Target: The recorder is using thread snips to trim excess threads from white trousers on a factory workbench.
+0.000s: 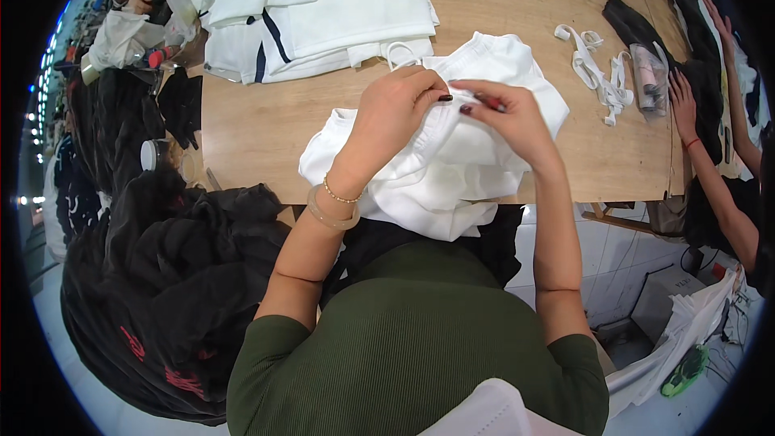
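A white garment (pixel 476 169) with a gathered elastic waistband lies bunched at the table's near edge, partly hanging over it. My left hand (pixel 400 109) pinches the waistband between thumb and fingers. Close beside it, my right hand (pixel 517 121) is closed around a small red and dark tool (pixel 490 101), mostly hidden by the fingers, so its kind cannot be made out. The right fingertips meet the waistband too. A loop of white cord (pixel 401 52) sticks up just beyond my left hand.
Folded white garments (pixel 323 24) with dark stripes are stacked at the far left. White tape (pixel 593 73) and a clear plastic packet (pixel 648 81) lie to the right, near another person's hand (pixel 682 101). Black clothing (pixel 178 274) is heaped at left, below a jar (pixel 150 155).
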Available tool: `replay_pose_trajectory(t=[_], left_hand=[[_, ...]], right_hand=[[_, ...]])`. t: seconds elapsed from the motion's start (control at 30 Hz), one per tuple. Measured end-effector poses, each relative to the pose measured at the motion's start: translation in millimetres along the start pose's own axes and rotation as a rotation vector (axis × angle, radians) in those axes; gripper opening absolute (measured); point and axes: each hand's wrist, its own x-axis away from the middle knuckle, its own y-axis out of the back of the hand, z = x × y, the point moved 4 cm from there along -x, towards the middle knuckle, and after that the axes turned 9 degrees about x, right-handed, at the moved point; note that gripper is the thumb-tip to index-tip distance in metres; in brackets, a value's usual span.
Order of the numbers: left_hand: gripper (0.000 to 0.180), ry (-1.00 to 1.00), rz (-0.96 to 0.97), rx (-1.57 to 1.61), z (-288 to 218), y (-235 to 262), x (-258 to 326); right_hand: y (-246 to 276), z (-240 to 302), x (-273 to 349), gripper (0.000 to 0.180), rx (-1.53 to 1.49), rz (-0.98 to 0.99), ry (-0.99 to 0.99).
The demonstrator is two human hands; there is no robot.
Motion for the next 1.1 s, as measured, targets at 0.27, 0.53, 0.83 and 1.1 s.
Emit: replay_pose_trajectory(t=[0.27, 0.53, 0.83, 1.1], left_hand=[[0.005, 0.288, -0.085, 0.204, 3.7, -5.9, 9.2], [0.007, 0.208, -0.068, 0.262, 6.7, -15.8, 11.4], [0.004, -0.046, -0.161, -0.043, -7.9, -3.9, -0.6], [0.003, 0.004, -0.160, 0.038, -4.0, -5.7, -3.8]], right_hand=[[0.2, -2.6, -7.4, 0.014, 0.282, 0.021, -0.055], [0.1, 5.8, -1.6, 0.015, -0.358, 0.177, -0.245], [21.0, 32.5, 10.4, 0.018, -0.217, -0.242, -0.038], [18.4, -1.7, 36.7, 0.016, 0.139, -0.416, -0.001]])
